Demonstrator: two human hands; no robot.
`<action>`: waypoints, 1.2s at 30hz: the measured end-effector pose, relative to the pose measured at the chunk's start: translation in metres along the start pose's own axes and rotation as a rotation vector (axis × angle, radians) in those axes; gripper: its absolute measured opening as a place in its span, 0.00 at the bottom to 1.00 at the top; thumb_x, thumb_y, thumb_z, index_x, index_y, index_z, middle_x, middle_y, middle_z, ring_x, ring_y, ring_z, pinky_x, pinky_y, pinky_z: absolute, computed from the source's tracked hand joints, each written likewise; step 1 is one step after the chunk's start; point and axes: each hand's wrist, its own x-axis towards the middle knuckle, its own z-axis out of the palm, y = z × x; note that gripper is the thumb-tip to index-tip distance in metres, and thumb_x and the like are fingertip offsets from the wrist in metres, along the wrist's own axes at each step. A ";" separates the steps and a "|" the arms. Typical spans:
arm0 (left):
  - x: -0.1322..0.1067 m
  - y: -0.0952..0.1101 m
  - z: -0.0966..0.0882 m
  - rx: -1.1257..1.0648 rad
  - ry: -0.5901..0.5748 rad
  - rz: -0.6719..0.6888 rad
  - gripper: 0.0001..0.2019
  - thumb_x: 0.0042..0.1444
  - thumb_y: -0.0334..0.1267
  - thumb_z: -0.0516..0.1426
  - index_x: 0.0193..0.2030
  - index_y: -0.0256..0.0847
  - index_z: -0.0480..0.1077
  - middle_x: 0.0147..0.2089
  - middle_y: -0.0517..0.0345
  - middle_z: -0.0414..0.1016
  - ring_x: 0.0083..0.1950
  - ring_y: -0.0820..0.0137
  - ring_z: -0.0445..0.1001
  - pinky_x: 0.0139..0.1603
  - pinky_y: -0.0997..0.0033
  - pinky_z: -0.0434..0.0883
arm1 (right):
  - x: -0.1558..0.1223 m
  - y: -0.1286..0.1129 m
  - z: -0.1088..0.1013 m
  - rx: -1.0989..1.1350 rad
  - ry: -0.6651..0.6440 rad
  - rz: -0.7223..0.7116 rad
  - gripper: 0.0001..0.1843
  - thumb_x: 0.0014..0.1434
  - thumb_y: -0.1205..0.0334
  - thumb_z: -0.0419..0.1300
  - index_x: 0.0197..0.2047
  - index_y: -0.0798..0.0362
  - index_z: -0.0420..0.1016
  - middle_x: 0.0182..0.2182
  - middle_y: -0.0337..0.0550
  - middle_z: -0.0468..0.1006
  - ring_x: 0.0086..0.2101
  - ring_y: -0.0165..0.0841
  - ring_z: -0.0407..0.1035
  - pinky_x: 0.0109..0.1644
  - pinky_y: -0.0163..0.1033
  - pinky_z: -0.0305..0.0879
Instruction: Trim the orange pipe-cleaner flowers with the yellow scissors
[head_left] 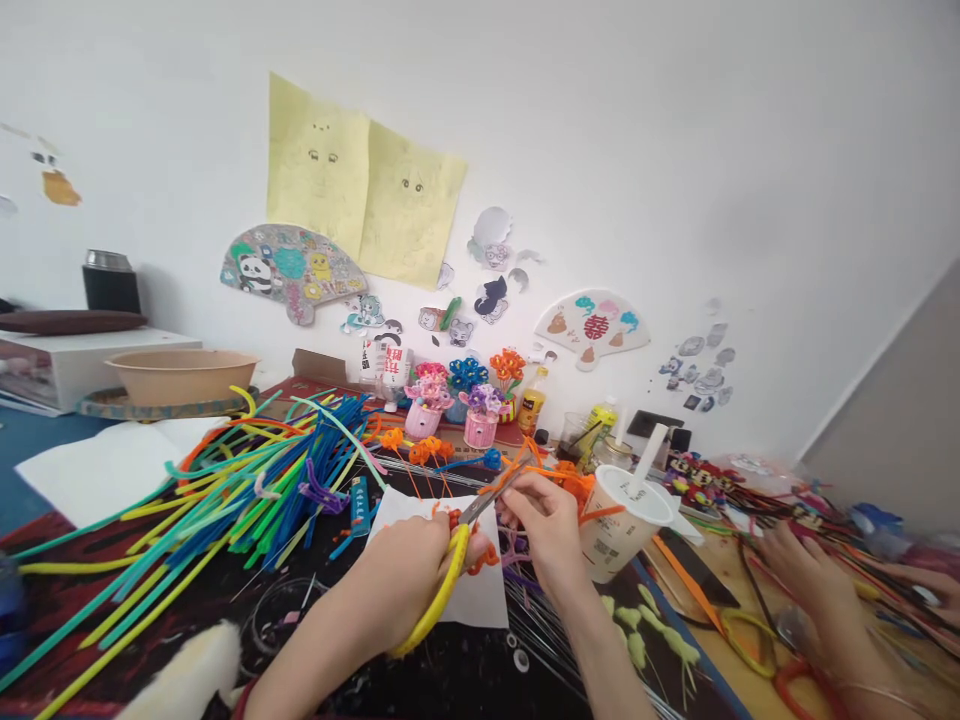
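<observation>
My left hand (416,560) is closed around yellow-handled scissors (442,595), whose blades point up and to the right. Close to the blade tips, my right hand (546,515) pinches an orange pipe cleaner (525,458); the exact grip is partly hidden by the fingers. Beneath both hands lies a white sheet of paper (480,600), with curly orange bits on it. Orange pipe-cleaner flowers (429,450) on thin stems rest just behind the paper. To the left spreads a big heap of coloured pipe cleaners (277,480).
A lidded drink cup (626,520) with a straw stands right of my right hand. Pink pots (480,430) with pipe-cleaner flowers sit by the wall. Another person's hand (814,575) is at the far right, near red-handled scissors (806,690). A beige bowl (180,375) is at left.
</observation>
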 end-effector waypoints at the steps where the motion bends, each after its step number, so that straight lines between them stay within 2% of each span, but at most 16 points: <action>1: 0.000 0.001 -0.001 0.019 -0.002 0.009 0.27 0.65 0.54 0.37 0.39 0.40 0.71 0.32 0.50 0.76 0.31 0.62 0.74 0.33 0.65 0.67 | 0.000 0.000 0.000 -0.001 0.003 -0.002 0.07 0.48 0.61 0.65 0.22 0.54 0.73 0.17 0.37 0.74 0.19 0.28 0.66 0.22 0.31 0.61; 6: -0.002 0.002 -0.004 0.088 -0.007 0.043 0.26 0.65 0.50 0.36 0.42 0.39 0.71 0.36 0.44 0.76 0.35 0.56 0.74 0.36 0.60 0.66 | -0.001 0.000 0.000 -0.009 0.008 -0.014 0.06 0.48 0.62 0.64 0.23 0.53 0.73 0.16 0.35 0.72 0.19 0.28 0.66 0.23 0.31 0.62; 10: -0.001 0.002 -0.001 0.054 -0.005 0.030 0.24 0.65 0.53 0.39 0.41 0.40 0.70 0.33 0.49 0.76 0.33 0.60 0.74 0.35 0.65 0.67 | -0.001 0.000 -0.001 -0.027 -0.003 -0.016 0.06 0.48 0.63 0.64 0.23 0.53 0.74 0.17 0.35 0.72 0.20 0.27 0.66 0.24 0.31 0.62; 15: 0.000 0.000 0.002 0.006 0.000 0.013 0.26 0.66 0.52 0.34 0.35 0.42 0.68 0.30 0.54 0.75 0.29 0.66 0.73 0.33 0.70 0.66 | -0.002 -0.001 0.001 -0.038 -0.014 -0.019 0.06 0.48 0.64 0.64 0.23 0.53 0.73 0.17 0.34 0.72 0.20 0.27 0.66 0.24 0.30 0.63; 19: 0.000 -0.004 0.003 -0.004 0.003 0.026 0.22 0.65 0.52 0.39 0.35 0.42 0.68 0.32 0.52 0.76 0.32 0.65 0.74 0.33 0.69 0.65 | -0.003 -0.004 0.003 -0.045 -0.021 -0.021 0.06 0.48 0.63 0.64 0.22 0.54 0.72 0.17 0.34 0.72 0.20 0.27 0.66 0.25 0.30 0.63; 25: 0.002 -0.004 0.004 -0.024 0.014 -0.014 0.22 0.65 0.53 0.40 0.36 0.42 0.67 0.31 0.53 0.77 0.31 0.64 0.74 0.32 0.68 0.65 | -0.003 -0.004 0.003 -0.059 -0.029 -0.018 0.07 0.48 0.63 0.63 0.22 0.54 0.72 0.17 0.35 0.72 0.20 0.27 0.66 0.25 0.31 0.63; 32: 0.001 -0.002 -0.002 0.000 0.020 -0.037 0.25 0.64 0.54 0.39 0.36 0.39 0.68 0.34 0.45 0.78 0.36 0.57 0.75 0.36 0.61 0.66 | -0.004 -0.001 0.003 -0.072 -0.069 -0.024 0.06 0.49 0.63 0.63 0.23 0.54 0.73 0.18 0.36 0.73 0.21 0.28 0.67 0.26 0.32 0.64; 36: 0.001 -0.006 -0.001 -0.034 0.011 -0.023 0.24 0.64 0.56 0.40 0.35 0.42 0.68 0.33 0.53 0.78 0.34 0.62 0.76 0.35 0.66 0.66 | -0.003 0.000 0.003 -0.082 -0.075 -0.026 0.06 0.50 0.63 0.63 0.24 0.54 0.73 0.19 0.36 0.73 0.21 0.28 0.67 0.27 0.32 0.64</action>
